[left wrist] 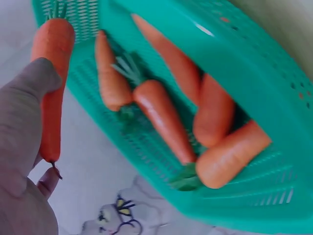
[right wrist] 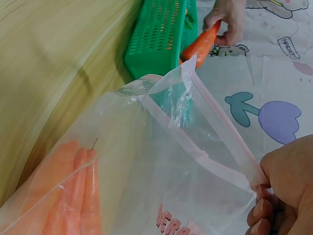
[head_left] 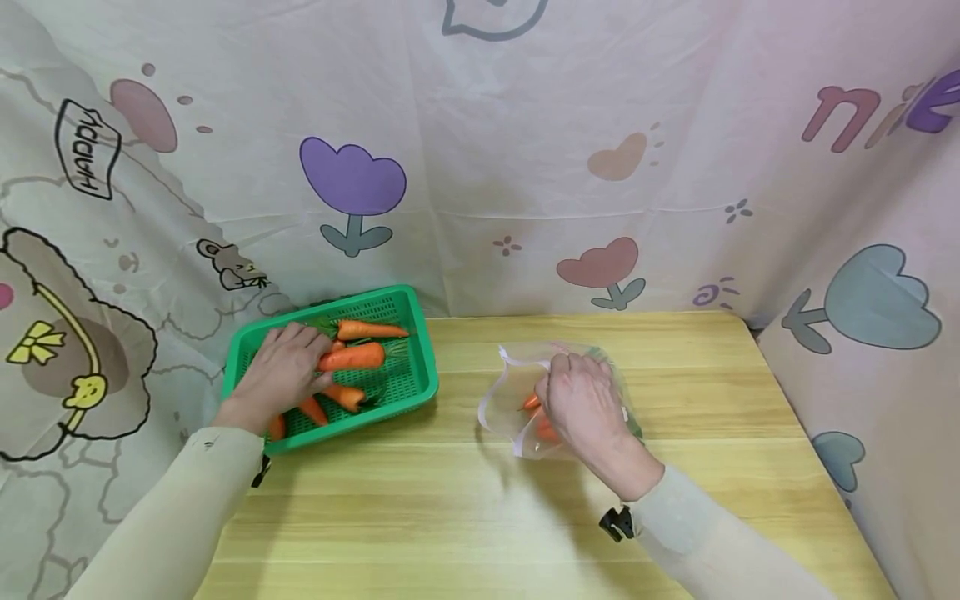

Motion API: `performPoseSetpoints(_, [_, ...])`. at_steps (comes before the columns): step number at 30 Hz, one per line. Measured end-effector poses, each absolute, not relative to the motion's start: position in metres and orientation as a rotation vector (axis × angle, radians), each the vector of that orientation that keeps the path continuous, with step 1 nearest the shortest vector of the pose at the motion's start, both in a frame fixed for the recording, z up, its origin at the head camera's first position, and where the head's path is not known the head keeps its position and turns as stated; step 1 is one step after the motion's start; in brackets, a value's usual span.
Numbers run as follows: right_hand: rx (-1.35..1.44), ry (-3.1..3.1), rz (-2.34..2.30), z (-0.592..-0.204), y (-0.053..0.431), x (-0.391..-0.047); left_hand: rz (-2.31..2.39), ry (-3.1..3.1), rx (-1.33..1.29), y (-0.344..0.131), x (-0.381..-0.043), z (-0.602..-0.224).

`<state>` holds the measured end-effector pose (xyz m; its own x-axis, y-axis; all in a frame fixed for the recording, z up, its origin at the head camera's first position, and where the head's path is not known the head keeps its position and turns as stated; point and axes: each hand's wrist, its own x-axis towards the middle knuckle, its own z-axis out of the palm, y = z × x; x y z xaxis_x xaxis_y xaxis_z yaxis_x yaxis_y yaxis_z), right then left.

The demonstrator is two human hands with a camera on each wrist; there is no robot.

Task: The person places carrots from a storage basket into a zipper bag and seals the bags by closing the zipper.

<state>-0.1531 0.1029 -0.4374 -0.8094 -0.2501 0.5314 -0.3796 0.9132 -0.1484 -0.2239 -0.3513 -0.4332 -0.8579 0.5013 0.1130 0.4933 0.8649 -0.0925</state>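
Observation:
My left hand grips a thick orange carrot by its body, over the green basket. In the left wrist view the thumb lies across this carrot, its cut green stems pointing up. Several more carrots lie in the basket below, some with leafy tops. My right hand pinches the upper edge of a clear zip bag. In the right wrist view the bag gapes at its mouth, and several carrots lie inside it.
The basket stands at the left on a light wooden table, and the bag is right of it. A printed cloth with flowers and cartoon figures hangs close behind the table and along both sides.

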Motion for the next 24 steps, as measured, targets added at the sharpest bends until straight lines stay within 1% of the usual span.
performPoseSetpoints(5, [0.461,-2.542,0.339,-0.436,0.103,-0.155,0.022,-2.818,-0.757,-0.343,-0.212,-0.417])
performPoseSetpoints(13, [0.430,-2.585,0.377,-0.431,0.106,-0.158,-0.081,-2.704,-0.808,-0.323,-0.188,-0.396])
performPoseSetpoints(18, [0.414,-2.588,0.433,-0.428,0.107,-0.158,-0.141,-2.664,-0.851,-0.294,-0.172,-0.385])
performPoseSetpoints(24, [0.389,-2.566,0.467,-0.425,0.105,-0.158,-0.145,-2.664,-0.906,-0.250,-0.159,-0.387])
